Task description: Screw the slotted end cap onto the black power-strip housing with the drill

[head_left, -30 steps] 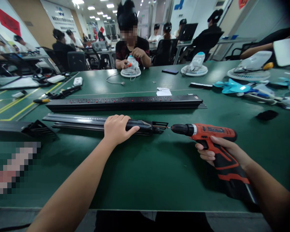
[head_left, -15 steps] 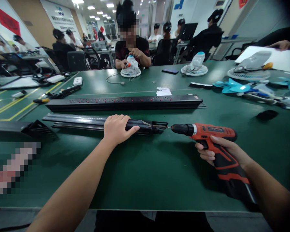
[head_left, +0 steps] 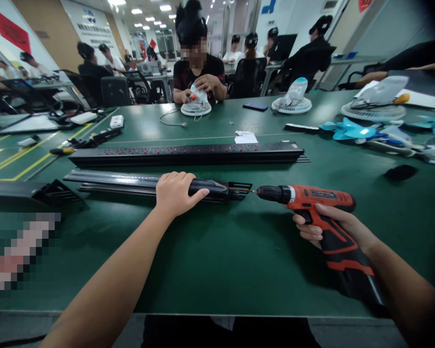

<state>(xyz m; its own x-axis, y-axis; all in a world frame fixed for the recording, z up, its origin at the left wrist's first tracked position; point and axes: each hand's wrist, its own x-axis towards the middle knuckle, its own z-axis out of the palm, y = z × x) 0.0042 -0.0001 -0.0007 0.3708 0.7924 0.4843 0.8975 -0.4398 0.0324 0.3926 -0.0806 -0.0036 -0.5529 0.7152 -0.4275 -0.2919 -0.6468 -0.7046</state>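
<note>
My left hand (head_left: 177, 193) is wrapped over a long black metal rail (head_left: 119, 179) lying crosswise on the green table, thumb stretched along its near side. Slotted black brackets (head_left: 241, 188) stick out of the rail's right end. In my right hand (head_left: 333, 227) is a red and black cordless drill (head_left: 319, 198), gripped by its handle and pointing left. The drill's thin bit reaches into the rail's right end; the exact point of contact is too small to make out. Behind the rail lies a long black power strip (head_left: 184, 153) with red dots along its top.
Another black rail (head_left: 14, 191) lies at left, near a screwdriver (head_left: 61, 151). Blue fan blades (head_left: 351, 129) and white fan parts (head_left: 373, 108) crowd the right. A black item (head_left: 400, 172) lies nearer. Across the table, a person (head_left: 197, 72) works on a small fan.
My hands, the drill and the rail look unmoved. Across the table, the person's hand has shifted on the fan. At far right, another person's arm has moved back from the white sheet.
</note>
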